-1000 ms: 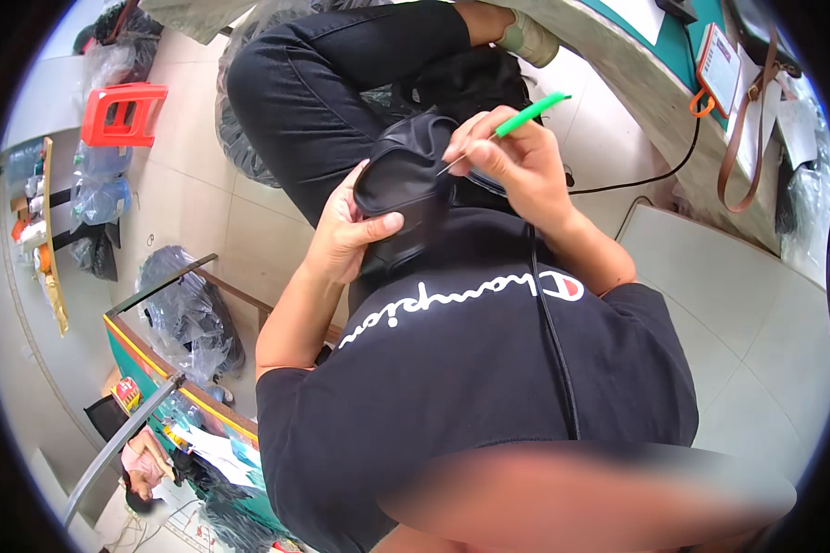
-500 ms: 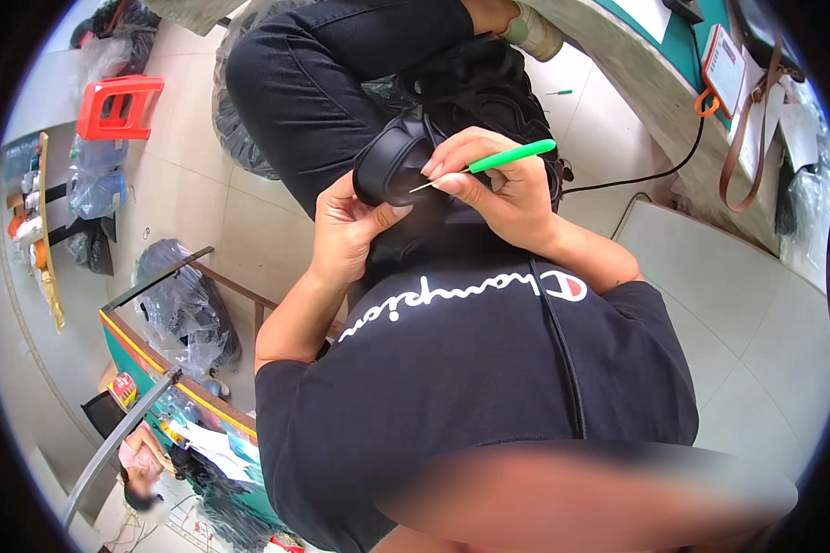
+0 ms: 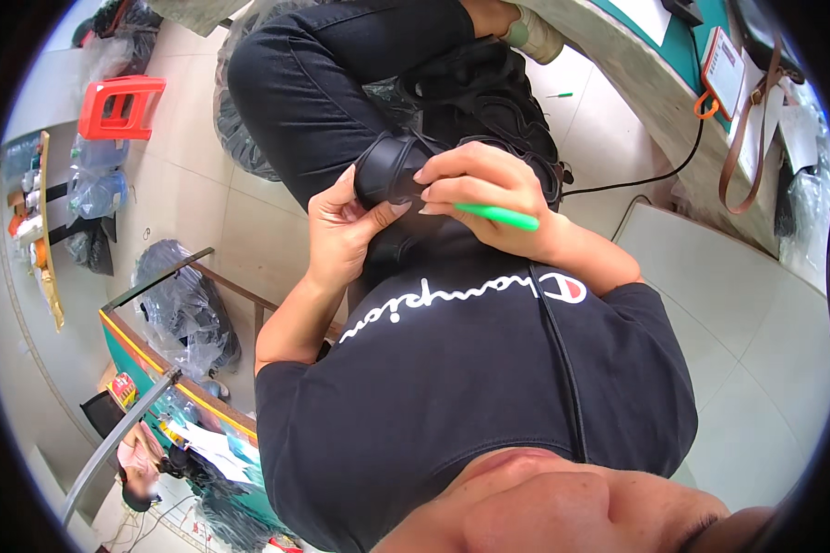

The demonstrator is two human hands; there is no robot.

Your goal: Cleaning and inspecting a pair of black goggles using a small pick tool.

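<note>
A smooth black leather-like band, curved into a loop, is held over my lap. My left hand pinches its near left edge between thumb and fingers. On its right side is my right hand, closed around a green-handled awl. The handle slants out below the fingers toward the lower right. The awl's tip is hidden now, and I cannot tell whether it touches the band. Right-hand fingertips are close against the band's right edge. More black strap pieces lie heaped just beyond my hands.
A red plastic stool stands at the far left. A plastic-wrapped bundle sits beside a green-topped bench, with another person beyond. At the right, a brown strap hangs off a table. A small green tool lies on the floor.
My right hand has turned, swinging the awl's handle from pointing up-right to pointing down-right. Its thin metal tip has gone out of sight. My left hand stays on the band.
</note>
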